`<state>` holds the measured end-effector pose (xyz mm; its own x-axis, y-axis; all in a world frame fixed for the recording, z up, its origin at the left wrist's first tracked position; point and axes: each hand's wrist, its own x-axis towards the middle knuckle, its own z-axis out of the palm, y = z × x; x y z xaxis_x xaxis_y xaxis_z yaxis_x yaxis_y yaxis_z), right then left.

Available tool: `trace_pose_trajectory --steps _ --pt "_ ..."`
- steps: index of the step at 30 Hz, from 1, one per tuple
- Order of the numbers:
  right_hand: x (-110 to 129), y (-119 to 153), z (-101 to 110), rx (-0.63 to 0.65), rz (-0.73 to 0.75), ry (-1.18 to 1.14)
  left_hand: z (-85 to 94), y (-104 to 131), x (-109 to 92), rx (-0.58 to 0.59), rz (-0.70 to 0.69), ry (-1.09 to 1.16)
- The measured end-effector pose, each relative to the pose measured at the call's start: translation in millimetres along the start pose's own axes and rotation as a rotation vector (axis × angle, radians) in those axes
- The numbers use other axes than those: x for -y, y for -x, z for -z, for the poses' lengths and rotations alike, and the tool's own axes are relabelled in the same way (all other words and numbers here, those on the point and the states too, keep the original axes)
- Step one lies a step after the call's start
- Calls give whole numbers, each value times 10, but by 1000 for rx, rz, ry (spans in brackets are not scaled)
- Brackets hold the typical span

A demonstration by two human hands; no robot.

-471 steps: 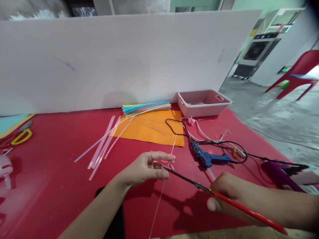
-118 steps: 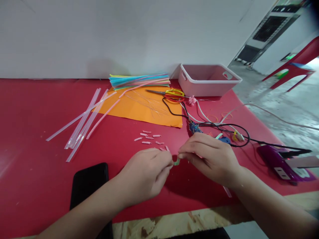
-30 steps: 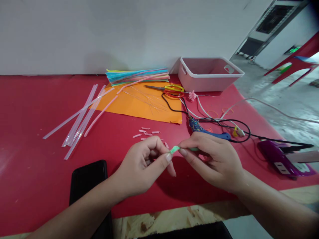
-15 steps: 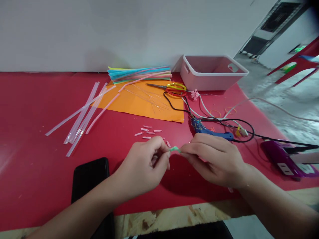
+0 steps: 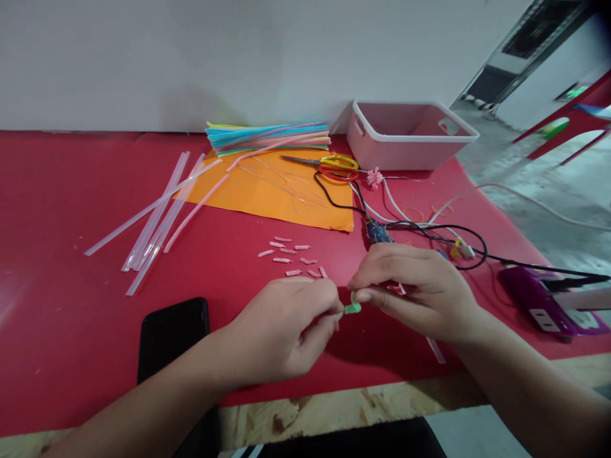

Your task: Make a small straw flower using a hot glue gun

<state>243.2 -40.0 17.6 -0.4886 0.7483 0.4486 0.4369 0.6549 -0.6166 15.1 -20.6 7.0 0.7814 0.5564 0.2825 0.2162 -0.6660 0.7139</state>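
One short green fuzzy piece [image 5: 353, 308] is held between the left hand [image 5: 291, 327] and the right hand [image 5: 420, 292], above the near middle of the red bench [image 5: 57, 305]. Each grip is pinched closed: the left on the piece's left end, the right, thumb against fingers, on its upper right end, and the piece is bent between them. Just beyond the left hand, small pink pieces [image 5: 282, 260] lie scattered. Far of these is an orange sheet [image 5: 267, 203], with scissors [image 5: 321, 165] on its far right part and a bundle of coloured stems [image 5: 267, 137] along its far edge. Translucent sticks [image 5: 153, 208] lie crossed to the left; a black phone [image 5: 167, 337] is near left, partly under the left forearm. Beyond the right hand, a blue glue gun [image 5: 379, 233] is mostly hidden. A pink bin [image 5: 396, 154] stands far right.
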Motion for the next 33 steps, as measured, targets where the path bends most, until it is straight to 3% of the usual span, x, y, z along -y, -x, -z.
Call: trace_pose_trajectory --steps 5,9,18,21,25,29,30,33 --pt "66 39 -31 -29 23 84 -13 54 -29 -134 86 136" --pt "123 60 -70 -37 60 224 -30 69 -40 -159 163 156" --pt "173 59 -81 -34 -5 169 -33 43 -16 -163 -44 -155" --pt "188 67 -117 -22 -81 143 -50 71 18 -149 -103 -288" --pt "208 23 -122 88 -358 -17 -67 78 61 -140 -72 -419" --pt "87 11 167 379 -489 -200 -67 62 74 -163 86 -266" --pt "12 32 280 387 -495 -165 -64 58 75 -160 116 -212" --pt "-303 155 603 171 -563 189 -54 43 78 -166 161 -56"
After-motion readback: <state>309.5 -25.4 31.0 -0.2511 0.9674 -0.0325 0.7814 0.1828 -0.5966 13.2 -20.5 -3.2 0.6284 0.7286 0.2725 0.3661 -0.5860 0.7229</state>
